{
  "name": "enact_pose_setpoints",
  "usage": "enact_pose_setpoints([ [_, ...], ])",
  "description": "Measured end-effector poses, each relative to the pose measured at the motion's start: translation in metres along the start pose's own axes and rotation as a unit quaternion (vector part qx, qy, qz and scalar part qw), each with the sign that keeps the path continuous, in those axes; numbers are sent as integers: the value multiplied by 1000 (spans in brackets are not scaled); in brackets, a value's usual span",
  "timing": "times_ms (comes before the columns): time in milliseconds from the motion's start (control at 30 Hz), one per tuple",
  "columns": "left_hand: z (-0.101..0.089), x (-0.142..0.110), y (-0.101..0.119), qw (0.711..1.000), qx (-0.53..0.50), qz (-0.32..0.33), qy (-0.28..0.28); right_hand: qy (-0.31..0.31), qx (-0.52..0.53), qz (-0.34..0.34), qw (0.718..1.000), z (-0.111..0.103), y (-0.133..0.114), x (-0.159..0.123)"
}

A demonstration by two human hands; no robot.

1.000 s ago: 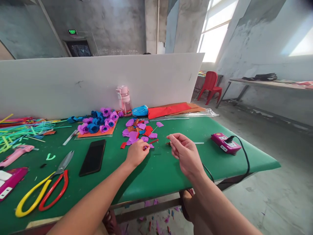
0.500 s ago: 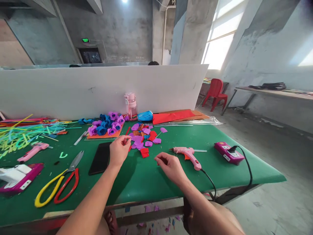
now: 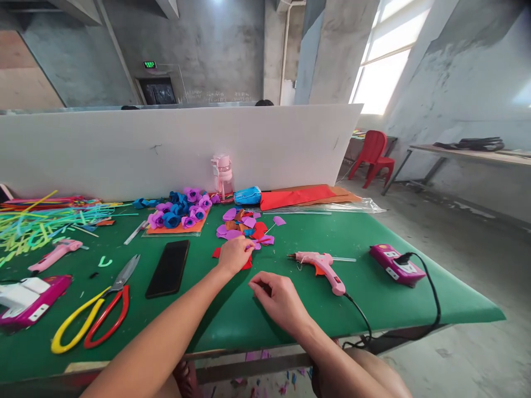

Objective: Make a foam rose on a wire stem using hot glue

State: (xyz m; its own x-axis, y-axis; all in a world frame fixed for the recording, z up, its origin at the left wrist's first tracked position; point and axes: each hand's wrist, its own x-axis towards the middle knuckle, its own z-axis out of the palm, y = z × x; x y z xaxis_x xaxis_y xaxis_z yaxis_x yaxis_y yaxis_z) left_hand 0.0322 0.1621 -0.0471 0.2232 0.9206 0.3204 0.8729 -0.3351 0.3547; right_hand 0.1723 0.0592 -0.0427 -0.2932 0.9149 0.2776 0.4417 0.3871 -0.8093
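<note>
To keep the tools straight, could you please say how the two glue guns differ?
The right glue gun has its handle angled rightward, the left glue gun leftward. A long clear stick juts from the right glue gun; the left glue gun shows only a short pale piece. Both are pink.

The green-covered table (image 3: 398, 307) carries a loose spread of purple, red, blue and brown pieces (image 3: 249, 222), two pink glue guns (image 3: 318, 259), a black phone (image 3: 168, 269), scissors (image 3: 125, 272) with yellow and red handles, two magenta power strips (image 3: 396, 263), and coloured strips (image 3: 74, 214) heaped at the left
</note>
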Motion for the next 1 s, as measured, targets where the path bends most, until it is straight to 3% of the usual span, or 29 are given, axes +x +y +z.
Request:
enact_pose_setpoints([
  [133,-18,-4,-16,1000,-13,-14,1,3,-6,0,1000,-2,-2,-2],
  [200,-32,-4,-31,998,-21,-53,28,1,-5,0,1000,-1,-3,-2],
  [333,-48,-10,-56,983,78,-160,42,-2,3,0,1000,5,-5,-4],
  [533,-43,-21,-59,982,109,-154,-13,0,11,-11,1000,8,-8,-5],
  [800,-51,-27,-58,980,130,-133,-65,0,-6,-17,1000,7,-9,-4],
  [1000,-41,-24,-62,977,143,-150,-50,1,-5,-21,1000,6,-8,-5],
])
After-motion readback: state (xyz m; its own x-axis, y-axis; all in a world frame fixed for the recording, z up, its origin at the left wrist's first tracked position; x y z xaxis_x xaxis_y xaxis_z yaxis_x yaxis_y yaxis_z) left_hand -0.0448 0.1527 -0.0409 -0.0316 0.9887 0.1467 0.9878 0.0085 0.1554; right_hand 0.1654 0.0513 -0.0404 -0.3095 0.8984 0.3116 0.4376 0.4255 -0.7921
